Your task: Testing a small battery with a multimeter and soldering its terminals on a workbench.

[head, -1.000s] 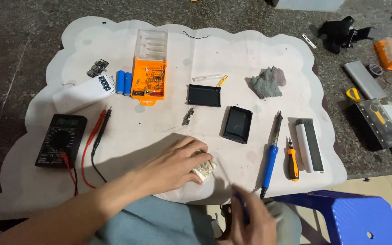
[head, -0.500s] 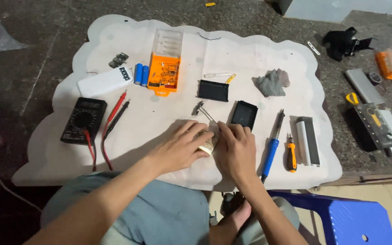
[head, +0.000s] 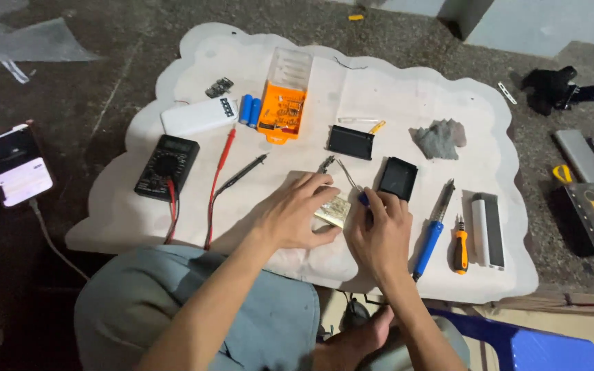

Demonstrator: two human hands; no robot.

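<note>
Since half a second ago: both hands unmoved at the mat's (head: 194, 55) near edge; a phone (head: 18, 165) has come fully into view at far left. Left hand (head: 297, 216) presses flat on a small circuit board (head: 333, 209). Right hand (head: 379, 230) pinches tweezers (head: 347, 175) over it. Around: orange parts box (head: 282, 110), multimeter (head: 166, 165), blue-handled soldering iron (head: 431, 237), white power bank (head: 197, 117).
</note>
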